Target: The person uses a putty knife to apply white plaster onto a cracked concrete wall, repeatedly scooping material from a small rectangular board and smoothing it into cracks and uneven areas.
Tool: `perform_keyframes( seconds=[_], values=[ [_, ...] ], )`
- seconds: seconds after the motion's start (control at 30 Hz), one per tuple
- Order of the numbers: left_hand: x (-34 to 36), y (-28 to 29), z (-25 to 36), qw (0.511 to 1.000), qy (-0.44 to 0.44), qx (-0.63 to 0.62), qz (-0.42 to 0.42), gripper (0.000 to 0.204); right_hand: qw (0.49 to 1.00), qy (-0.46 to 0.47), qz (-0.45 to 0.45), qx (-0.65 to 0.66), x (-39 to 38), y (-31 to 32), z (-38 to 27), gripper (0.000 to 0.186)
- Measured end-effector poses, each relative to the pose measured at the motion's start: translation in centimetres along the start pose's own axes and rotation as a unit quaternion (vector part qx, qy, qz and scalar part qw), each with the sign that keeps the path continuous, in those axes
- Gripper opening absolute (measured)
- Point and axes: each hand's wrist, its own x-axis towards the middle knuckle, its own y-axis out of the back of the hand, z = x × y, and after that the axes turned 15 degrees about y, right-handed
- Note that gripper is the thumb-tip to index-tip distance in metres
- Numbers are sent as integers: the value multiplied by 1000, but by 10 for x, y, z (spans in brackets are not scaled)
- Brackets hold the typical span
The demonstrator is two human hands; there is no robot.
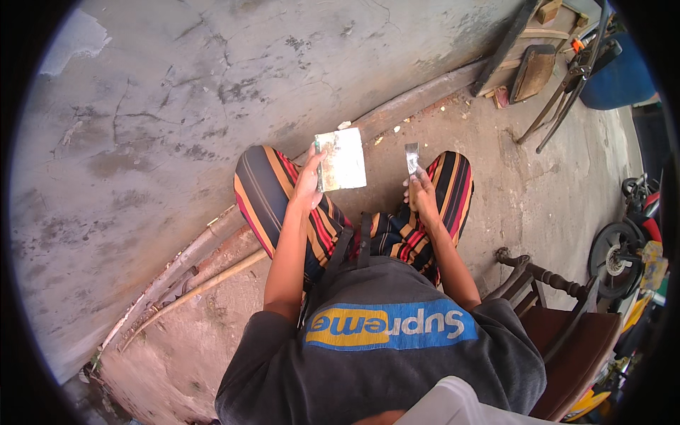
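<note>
Head view: 2 hands are holding 1 item each. Left hand (307,184) is grasping a pale, flat slab (345,160) by its left edge; slab is showing between the knees, nearer the left. Right hand (423,196) is gripping a flat-bladed scraper (412,157) beside the right knee, blade pointing away from the body. Cracked wall (177,92) is rising ahead; blue barrel (620,78) is standing far right.

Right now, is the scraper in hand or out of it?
In hand: the right hand grips the scraper, its flat blade jutting out beyond the grip.
</note>
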Motion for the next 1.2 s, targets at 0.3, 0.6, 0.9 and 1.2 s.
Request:
perform_keyframes(
  seconds=[0.3, 0.6, 0.9, 1.2],
  values=[
    [-4, -13, 2, 999, -7, -19, 40, 62, 995, 3, -62, -83, 6, -3, 16, 39],
    [10, -4, -5, 996, 24, -52, 67, 47, 977, 46, -111, -179, 15, -12, 43, 40],
    [29, 4, -17, 988, 5, -89, 129, 46, 976, 41, -128, -173, 21, -11, 47, 40],
    [32, 3, -20, 988, -9, -114, 102, 49, 976, 51, -136, -165, 20, -13, 49, 34]
  ],
)
